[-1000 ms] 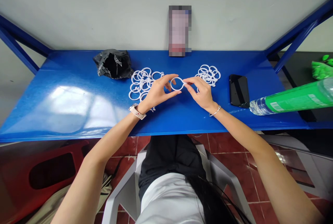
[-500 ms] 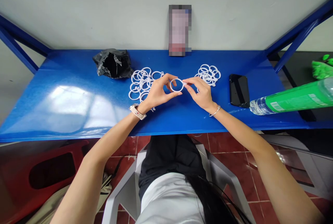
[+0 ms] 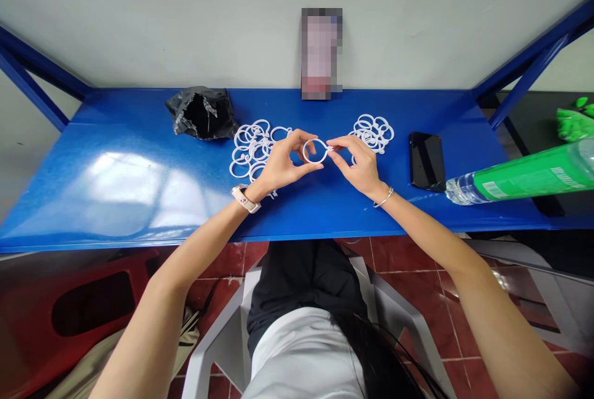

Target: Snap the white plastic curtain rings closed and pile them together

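A slim white ring [image 3: 314,163] is being held up over the blue table [image 3: 320,213], between the two hands and between two heaps of similar rings. It is being shown as a smooth, round, thin-walled hoop, evenly white, with its wide opening facing the camera and a small fitting [image 3: 330,149] on its right side. The hoop's left part is being steadied by the left hand [image 3: 284,159], whose thumb and fingers are being kept curved around it; the fitting is being pinched between thumb and forefinger of the right hand [image 3: 362,165]. The exact shape of the fitting is being hidden by those fingertips, and whether it is being fastened or parted cannot be told. The left heap of rings [image 3: 253,150] is being partly covered by the left hand and wrist, and the lower edge of the right heap of rings [image 3: 371,136] by the right hand, so neither can be counted. The screen of the upright phone [image 3: 321,52] is being obscured by coarse blurring, the inside of the black plastic bag [image 3: 183,117] is being lost in shadow, and the green-labelled bottle [image 3: 529,173] is being cut off by the right edge.
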Demonstrator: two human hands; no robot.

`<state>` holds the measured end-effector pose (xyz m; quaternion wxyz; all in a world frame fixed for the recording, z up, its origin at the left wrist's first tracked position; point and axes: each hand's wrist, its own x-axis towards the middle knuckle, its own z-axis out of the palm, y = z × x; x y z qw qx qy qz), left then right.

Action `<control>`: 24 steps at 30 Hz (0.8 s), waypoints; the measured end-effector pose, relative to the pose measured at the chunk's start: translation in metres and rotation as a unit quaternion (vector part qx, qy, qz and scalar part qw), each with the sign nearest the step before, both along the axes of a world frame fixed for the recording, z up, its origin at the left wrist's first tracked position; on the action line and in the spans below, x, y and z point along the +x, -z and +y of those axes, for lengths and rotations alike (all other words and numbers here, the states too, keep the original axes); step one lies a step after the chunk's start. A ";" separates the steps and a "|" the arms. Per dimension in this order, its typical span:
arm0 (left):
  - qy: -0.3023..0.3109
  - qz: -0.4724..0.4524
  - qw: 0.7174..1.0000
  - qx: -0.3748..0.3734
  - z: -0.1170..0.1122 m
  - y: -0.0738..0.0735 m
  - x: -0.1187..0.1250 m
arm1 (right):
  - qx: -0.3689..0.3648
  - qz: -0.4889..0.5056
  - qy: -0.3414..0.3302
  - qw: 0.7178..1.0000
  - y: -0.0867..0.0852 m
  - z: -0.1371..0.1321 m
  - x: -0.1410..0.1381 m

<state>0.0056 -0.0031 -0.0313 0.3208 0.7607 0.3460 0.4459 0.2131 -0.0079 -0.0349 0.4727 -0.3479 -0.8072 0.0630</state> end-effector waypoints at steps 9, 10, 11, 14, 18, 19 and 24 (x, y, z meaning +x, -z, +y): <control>0.015 0.017 1.000 0.000 0.000 -0.002 0.001 | -0.013 0.001 0.001 1.000 0.001 0.001 0.000; 0.017 0.020 1.000 0.002 0.000 -0.002 0.001 | -0.012 0.001 0.001 1.000 0.002 0.001 0.000; 0.018 0.025 1.000 0.004 0.000 -0.002 0.001 | -0.009 0.002 -0.001 1.000 0.002 0.001 0.000; 0.016 0.035 0.999 0.009 0.000 -0.002 0.001 | 0.004 0.008 -0.007 1.000 0.002 0.001 0.000; 0.015 0.037 0.999 0.017 0.001 -0.001 0.001 | -0.003 0.007 -0.009 1.000 0.003 0.001 0.001; 0.014 0.039 0.999 0.018 0.001 0.000 0.001 | -0.005 0.009 -0.013 1.000 0.003 0.001 0.001; 0.021 0.044 0.998 0.027 0.001 0.002 0.002 | 0.000 0.024 -0.021 1.000 0.004 0.001 0.002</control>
